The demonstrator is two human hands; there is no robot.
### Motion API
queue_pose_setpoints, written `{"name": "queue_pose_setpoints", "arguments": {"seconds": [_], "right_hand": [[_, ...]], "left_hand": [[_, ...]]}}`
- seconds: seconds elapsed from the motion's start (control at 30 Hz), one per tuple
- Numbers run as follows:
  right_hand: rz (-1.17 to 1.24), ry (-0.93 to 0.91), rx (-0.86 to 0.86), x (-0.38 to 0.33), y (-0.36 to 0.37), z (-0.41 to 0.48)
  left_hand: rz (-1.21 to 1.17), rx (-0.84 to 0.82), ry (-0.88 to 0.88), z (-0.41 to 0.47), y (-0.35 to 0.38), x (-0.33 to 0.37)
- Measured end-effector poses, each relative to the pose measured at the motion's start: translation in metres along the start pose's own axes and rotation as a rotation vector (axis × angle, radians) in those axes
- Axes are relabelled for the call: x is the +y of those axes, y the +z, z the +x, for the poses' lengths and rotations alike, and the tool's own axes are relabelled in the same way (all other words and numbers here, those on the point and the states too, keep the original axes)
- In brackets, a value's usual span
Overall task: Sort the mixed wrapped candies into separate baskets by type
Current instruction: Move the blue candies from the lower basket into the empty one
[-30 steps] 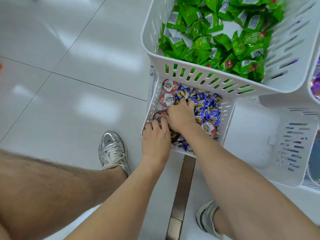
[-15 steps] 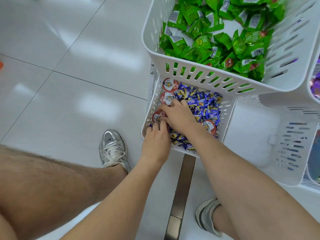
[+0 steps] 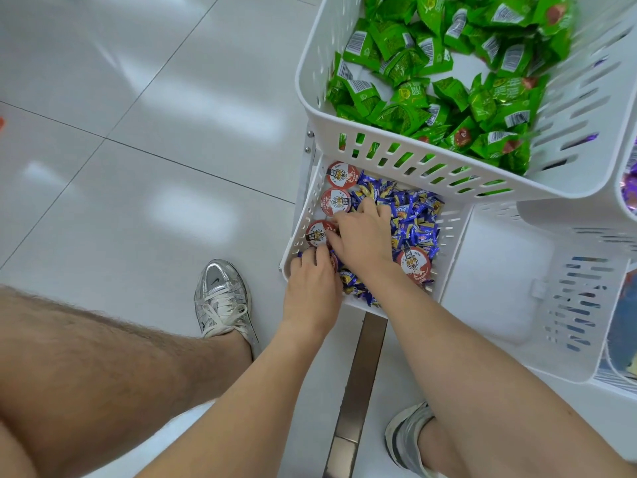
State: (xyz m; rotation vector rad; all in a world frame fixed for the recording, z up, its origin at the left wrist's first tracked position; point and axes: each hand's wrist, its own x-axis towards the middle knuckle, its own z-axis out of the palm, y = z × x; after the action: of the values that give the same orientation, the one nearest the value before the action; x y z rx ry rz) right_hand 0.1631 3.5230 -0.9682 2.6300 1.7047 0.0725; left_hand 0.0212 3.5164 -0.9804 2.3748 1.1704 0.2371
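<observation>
- White glossy tiled floor under everything, seen from above.
- Left hand at the near-left corner of the lower basket, fingers curled down among the candies; cannot tell if gripping anything.
- Right hand just beside it, fingers spread loose over the blue candies, tips next to the red round cups.
- Blue candies and red cups mixed in this same basket.
- Upper basket above it, holding green candies.
- Silver shoe on the floor, left of the basket.

Nothing here reads clearly. The green wrappers carry white barcode panels and yellow characters, too blurred to make out, and the red round lids show a tiger face with tiny print I cannot read.
</observation>
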Motion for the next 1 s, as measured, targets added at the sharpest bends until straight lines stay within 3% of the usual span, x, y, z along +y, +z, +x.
{"name": "queue_pose_setpoints", "arguments": {"seconds": [0.1,0.23,0.37,0.53,0.6,0.77,0.83,1.0], "right_hand": [[0.280,0.007,0.065,0.003,-0.001,-0.004],[0.872,0.038,-0.331,0.015,-0.040,-0.006],[0.996,-0.016,-0.463,0.031,-0.067,-0.008],[0.936,-0.057,-0.581,0.037,-0.061,-0.006],[0.893,-0.003,-0.513,0.032,-0.052,-0.003],[0.830,0.251,-0.158,0.020,-0.028,0.009],[0.865,0.307,-0.036,0.016,-0.020,0.015],[0.909,0.422,0.210,0.005,-0.018,0.031]], "left_hand": [[-0.078,0.073,-0.019,-0.003,-0.004,0.000],[-0.155,0.153,0.017,-0.005,-0.010,0.003],[-0.237,0.268,0.055,-0.010,-0.016,0.013],[-0.238,0.289,0.132,-0.009,-0.029,0.006],[-0.123,0.269,0.108,-0.006,-0.034,0.001],[0.009,0.259,-0.109,-0.003,-0.039,-0.009],[0.074,0.251,-0.063,-0.003,-0.036,-0.012],[0.120,0.197,0.267,0.000,-0.031,0.002]]}}
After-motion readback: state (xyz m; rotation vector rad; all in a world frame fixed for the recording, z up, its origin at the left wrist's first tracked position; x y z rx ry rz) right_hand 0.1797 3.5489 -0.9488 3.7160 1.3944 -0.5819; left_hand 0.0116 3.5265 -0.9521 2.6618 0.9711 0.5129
